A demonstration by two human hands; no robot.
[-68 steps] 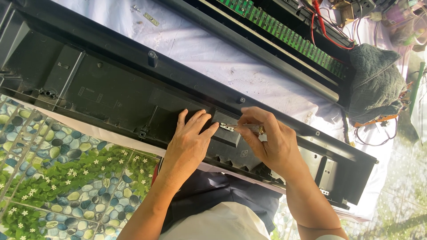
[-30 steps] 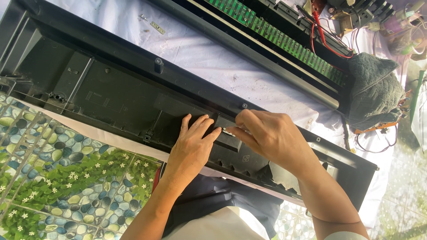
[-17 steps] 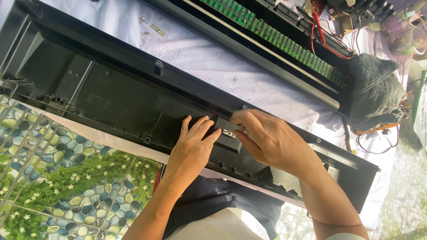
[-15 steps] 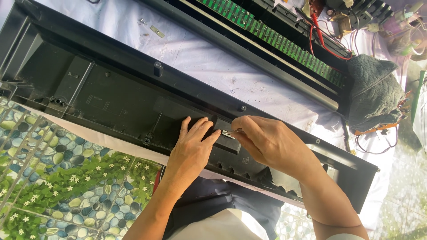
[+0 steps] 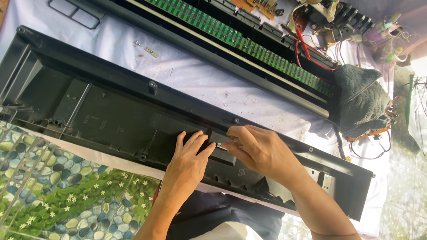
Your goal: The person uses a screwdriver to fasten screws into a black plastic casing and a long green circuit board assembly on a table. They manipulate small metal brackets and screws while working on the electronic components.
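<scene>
A long black plastic keyboard casing (image 5: 111,111) lies hollow side up across the white cloth-covered worktop (image 5: 187,73), running from the upper left to the lower right, stripped of its insides. Those insides lie apart above it: a long black frame carrying a green strip circuit board (image 5: 249,42), with red wires (image 5: 307,46) and loose small boards at its far end, and a dark grey towel (image 5: 360,102) bunched beside them. A few small metal fittings (image 5: 149,50) rest on the cloth near the upper left. Judging from this, the opening-up looks largely done, and the work is now down to a small part inside the shell; whether that part is being freed or fitted cannot be told. The left hand (image 5: 189,162) lies palm down in the casing's near trough, fingers stretched and close together, pressing on the black plastic and gripping nothing. The right hand (image 5: 262,151) comes in from the lower right, wrist bent, its thumb and first fingers pinched nearly closed on a small silvery metal piece (image 5: 220,144) just at the left hand's fingertips, beside a raised rectangular block in the casing. Below the worktop's edge shows a mat printed with pebbles and green leaves (image 5: 58,195).
</scene>
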